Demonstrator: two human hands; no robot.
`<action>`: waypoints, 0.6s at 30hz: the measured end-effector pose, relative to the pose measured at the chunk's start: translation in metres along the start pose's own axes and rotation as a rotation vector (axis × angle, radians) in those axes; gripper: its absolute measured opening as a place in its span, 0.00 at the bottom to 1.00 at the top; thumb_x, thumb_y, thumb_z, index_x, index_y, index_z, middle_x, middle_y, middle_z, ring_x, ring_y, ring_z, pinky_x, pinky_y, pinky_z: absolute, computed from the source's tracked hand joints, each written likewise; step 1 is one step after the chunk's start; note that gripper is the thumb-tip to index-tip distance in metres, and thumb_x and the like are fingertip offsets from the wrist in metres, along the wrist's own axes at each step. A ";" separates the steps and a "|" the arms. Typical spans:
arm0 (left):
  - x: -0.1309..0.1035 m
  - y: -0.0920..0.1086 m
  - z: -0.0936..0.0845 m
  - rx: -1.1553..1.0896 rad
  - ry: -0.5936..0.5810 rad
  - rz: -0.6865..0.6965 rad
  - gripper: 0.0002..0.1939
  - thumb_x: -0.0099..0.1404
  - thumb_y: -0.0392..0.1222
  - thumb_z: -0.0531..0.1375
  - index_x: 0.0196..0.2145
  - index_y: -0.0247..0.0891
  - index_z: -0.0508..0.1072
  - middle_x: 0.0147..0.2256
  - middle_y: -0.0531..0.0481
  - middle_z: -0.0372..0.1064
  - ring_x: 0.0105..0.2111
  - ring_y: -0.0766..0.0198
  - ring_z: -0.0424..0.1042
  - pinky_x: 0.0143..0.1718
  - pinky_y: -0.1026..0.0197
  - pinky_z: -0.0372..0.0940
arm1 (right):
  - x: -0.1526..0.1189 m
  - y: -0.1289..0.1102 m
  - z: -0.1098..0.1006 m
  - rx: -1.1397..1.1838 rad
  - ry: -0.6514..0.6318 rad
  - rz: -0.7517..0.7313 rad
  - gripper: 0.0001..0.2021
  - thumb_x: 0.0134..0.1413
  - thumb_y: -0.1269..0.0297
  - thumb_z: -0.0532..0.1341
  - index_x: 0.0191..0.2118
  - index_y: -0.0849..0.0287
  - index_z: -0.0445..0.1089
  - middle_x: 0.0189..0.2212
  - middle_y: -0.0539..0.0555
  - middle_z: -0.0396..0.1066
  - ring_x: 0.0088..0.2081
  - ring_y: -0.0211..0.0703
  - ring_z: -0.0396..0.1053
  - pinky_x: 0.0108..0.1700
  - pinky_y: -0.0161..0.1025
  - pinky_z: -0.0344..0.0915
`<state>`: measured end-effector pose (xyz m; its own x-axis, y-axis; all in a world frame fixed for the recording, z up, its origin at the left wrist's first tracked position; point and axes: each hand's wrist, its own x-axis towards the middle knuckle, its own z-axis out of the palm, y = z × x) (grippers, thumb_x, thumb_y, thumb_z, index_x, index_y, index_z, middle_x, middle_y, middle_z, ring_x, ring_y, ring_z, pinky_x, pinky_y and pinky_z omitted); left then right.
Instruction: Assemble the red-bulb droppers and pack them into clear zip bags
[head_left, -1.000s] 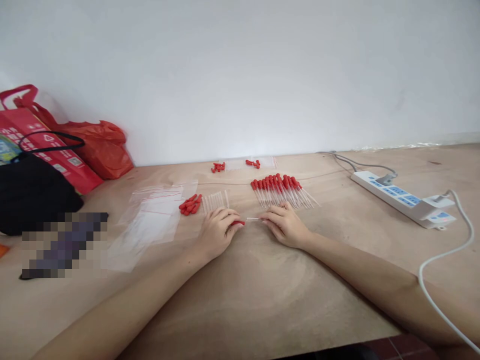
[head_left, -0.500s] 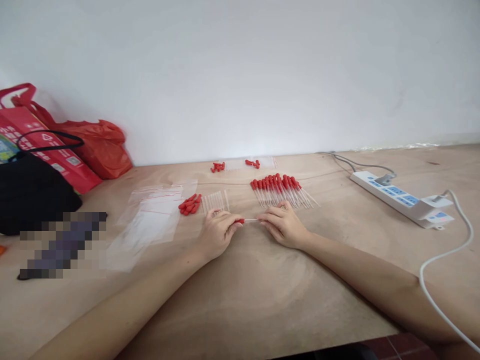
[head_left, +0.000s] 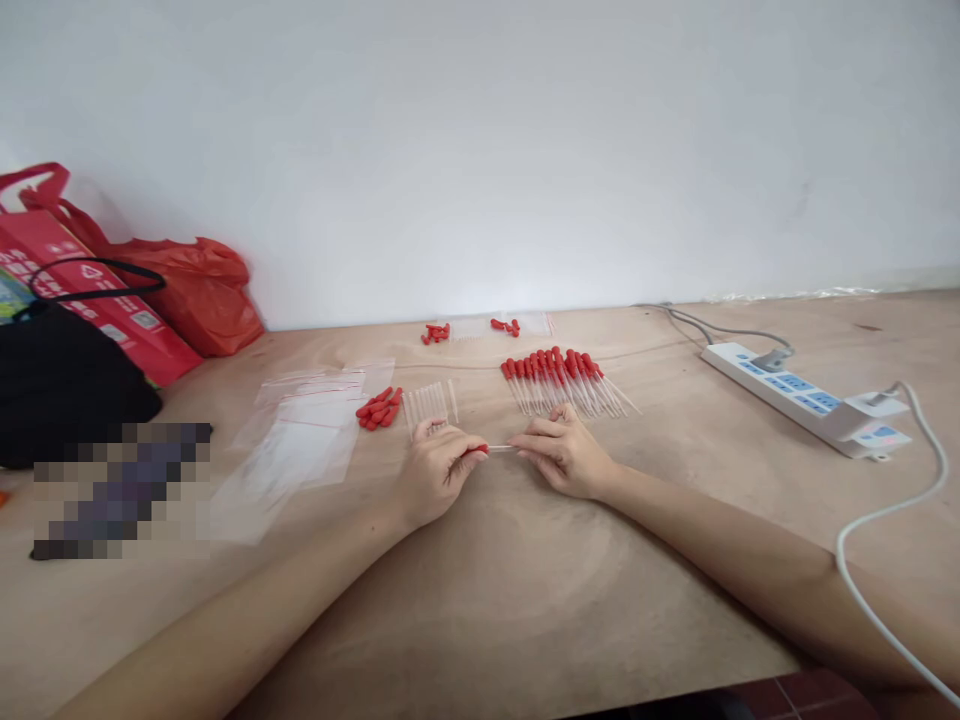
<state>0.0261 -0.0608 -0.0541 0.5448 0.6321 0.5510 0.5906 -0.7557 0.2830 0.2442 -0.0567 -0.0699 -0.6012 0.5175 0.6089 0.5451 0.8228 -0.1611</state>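
Observation:
Between thumb and fingers, my left hand pinches a red rubber bulb, mostly covered by the fingertips. A thin clear tube runs from the bulb to my right hand, which is closed on its other end. Loose red bulbs lie in a pile beyond my left hand, beside a row of clear tubes. Behind my right hand, several tubes with red bulbs on them lie side by side on the wooden table.
Clear plastic bags lie at the left, near a blurred dark object. Red bags and a black bag stand far left. A power strip with a white cable is at the right. More bulbs lie by the wall.
Both hands have shifted very slightly, and less of the red bulb shows at my left fingertips. The right fingertips sit a little closer to my left hand.

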 end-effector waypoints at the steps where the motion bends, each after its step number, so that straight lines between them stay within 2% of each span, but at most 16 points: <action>1: 0.000 0.000 0.000 0.000 0.000 0.016 0.09 0.65 0.40 0.50 0.31 0.38 0.68 0.26 0.54 0.70 0.28 0.67 0.68 0.47 0.55 0.48 | 0.000 0.000 0.000 0.008 -0.010 -0.003 0.11 0.56 0.68 0.51 0.41 0.58 0.68 0.31 0.52 0.69 0.30 0.35 0.62 0.39 0.40 0.47; 10: -0.002 0.002 0.000 0.054 -0.034 0.079 0.09 0.63 0.40 0.51 0.29 0.38 0.69 0.25 0.54 0.70 0.27 0.67 0.68 0.47 0.53 0.48 | 0.005 -0.004 -0.007 -0.106 -0.067 -0.070 0.11 0.54 0.70 0.50 0.33 0.59 0.70 0.24 0.49 0.66 0.22 0.33 0.51 0.34 0.39 0.43; 18: 0.000 0.004 0.000 0.068 -0.050 0.144 0.09 0.63 0.39 0.51 0.29 0.36 0.68 0.24 0.54 0.69 0.26 0.67 0.67 0.47 0.53 0.48 | 0.006 -0.014 -0.002 -0.156 -0.043 -0.082 0.13 0.55 0.70 0.47 0.30 0.62 0.68 0.23 0.50 0.64 0.22 0.34 0.46 0.32 0.38 0.41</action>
<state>0.0283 -0.0642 -0.0529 0.6543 0.5274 0.5420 0.5425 -0.8266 0.1493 0.2343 -0.0656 -0.0621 -0.6699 0.4624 0.5809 0.5751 0.8180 0.0122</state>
